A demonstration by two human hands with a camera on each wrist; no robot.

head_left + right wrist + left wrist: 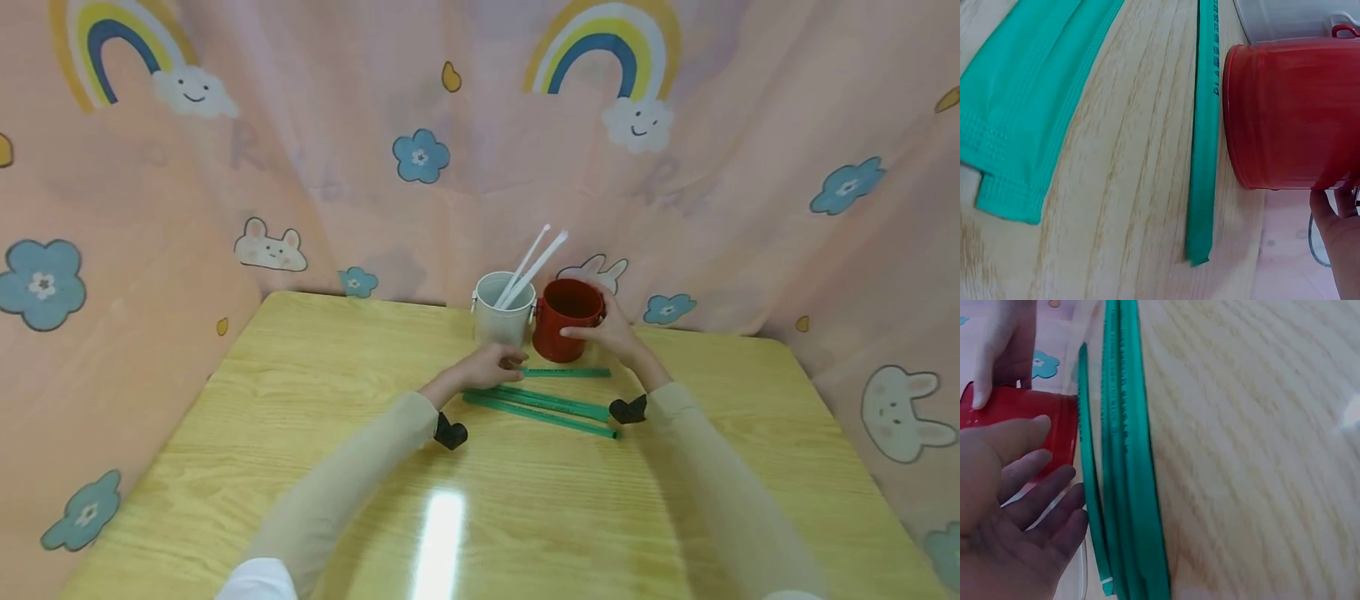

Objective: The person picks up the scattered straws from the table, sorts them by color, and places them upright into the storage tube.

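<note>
My right hand (621, 340) holds the small red bucket (557, 340) from its right side, with the thumb along the front of its wall and the other fingers partly hidden behind it. A white bucket (497, 327) stands just left of it, two white straws (536, 268) leaning up out of it. In front of the white bucket is my left hand (491, 367), its fingers loosely bent with nothing in them, as the left wrist view shows. Beside its fingertips lies one green-wrapped straw (1089, 475) with dark print. Several more green-wrapped straws (1138, 456) lie side by side nearer me.
The light wood table (337, 358) ends at the back against a pink curtain (360, 217) printed with rainbows, flowers and rabbits. A bright reflection shows on the tabletop near me. Black wrist mounts (450, 432) stick out below both wrists.
</note>
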